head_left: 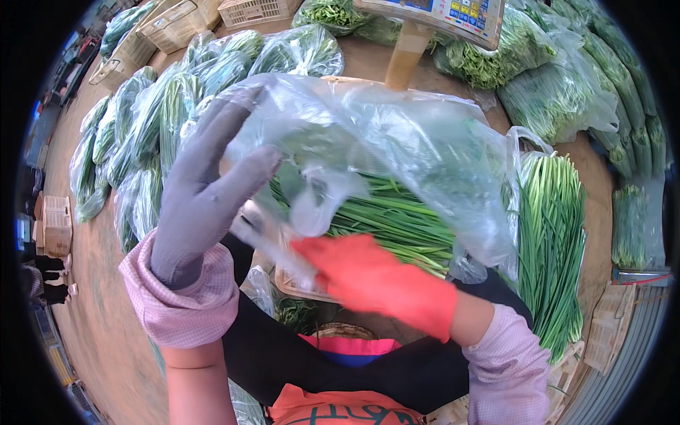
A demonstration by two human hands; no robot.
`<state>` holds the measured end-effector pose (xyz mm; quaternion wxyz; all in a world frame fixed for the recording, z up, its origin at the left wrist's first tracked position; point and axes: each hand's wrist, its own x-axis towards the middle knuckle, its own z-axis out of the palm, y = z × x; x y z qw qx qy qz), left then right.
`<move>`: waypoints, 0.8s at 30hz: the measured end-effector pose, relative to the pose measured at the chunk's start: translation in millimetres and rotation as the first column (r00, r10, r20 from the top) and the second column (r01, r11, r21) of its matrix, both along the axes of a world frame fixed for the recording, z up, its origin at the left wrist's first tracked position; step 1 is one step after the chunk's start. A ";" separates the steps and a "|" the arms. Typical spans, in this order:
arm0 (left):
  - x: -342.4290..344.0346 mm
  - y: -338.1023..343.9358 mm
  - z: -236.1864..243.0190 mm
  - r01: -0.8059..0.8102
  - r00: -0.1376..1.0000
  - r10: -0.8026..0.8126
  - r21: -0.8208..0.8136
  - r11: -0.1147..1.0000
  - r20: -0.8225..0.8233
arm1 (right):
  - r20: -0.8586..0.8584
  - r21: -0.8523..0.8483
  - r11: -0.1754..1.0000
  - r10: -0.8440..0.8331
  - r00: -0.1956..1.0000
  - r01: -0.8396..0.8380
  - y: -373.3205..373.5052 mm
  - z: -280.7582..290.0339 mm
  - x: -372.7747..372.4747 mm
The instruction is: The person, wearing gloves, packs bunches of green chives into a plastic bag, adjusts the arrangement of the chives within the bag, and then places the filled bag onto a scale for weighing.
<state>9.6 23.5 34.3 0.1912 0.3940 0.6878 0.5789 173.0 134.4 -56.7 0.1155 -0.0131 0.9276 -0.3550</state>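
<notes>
Clear plastic bag (418,142) is draped over garlic chives (397,218) just beyond the red-gloved right hand (386,282), whose blurred grip cannot be told; fingers of the grey-gloved left hand (195,203) are spread wide; likely slippery, light and bendable, the load is best grasped mid-bundle.

Scale panel (464,15): small print, multicoloured (panel cut by upper edge); orange garment (301,398): large dark lettering.

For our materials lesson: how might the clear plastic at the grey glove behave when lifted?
The clear plastic would probably flop, since it wrinkles over the green stalks. It looks transparent and thin, likely light; its sheen suggests slipperiness.
</notes>
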 end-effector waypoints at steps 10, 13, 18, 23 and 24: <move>0.1 -1.8 -3.1 -0.206 0.954 0.189 -0.051 0.977 -0.232 | -0.046 0.089 0.983 -0.159 0.986 0.162 15.2 -8.0 -25.0; 0.0 -0.1 0.5 -0.151 0.950 0.160 0.055 0.987 -0.268 | -0.250 0.045 0.949 -0.290 0.924 0.311 31.6 -35.5 -18.1; 2.6 -1.7 4.9 -0.201 0.910 0.180 -0.018 0.980 -0.372 | -0.066 0.392 0.915 0.131 0.989 -0.095 24.2 -36.0 -6.7; 0.6 -2.3 -0.3 -0.219 0.906 0.215 0.034 0.975 -0.365 | -0.188 -0.046 0.996 -0.087 0.978 0.079 55.9 -31.4 -19.0; -1.4 -3.9 -2.3 -0.223 0.904 0.220 0.033 0.974 -0.366 | -0.297 -0.025 0.986 -0.166 0.940 0.166 66.5 -30.4 -19.5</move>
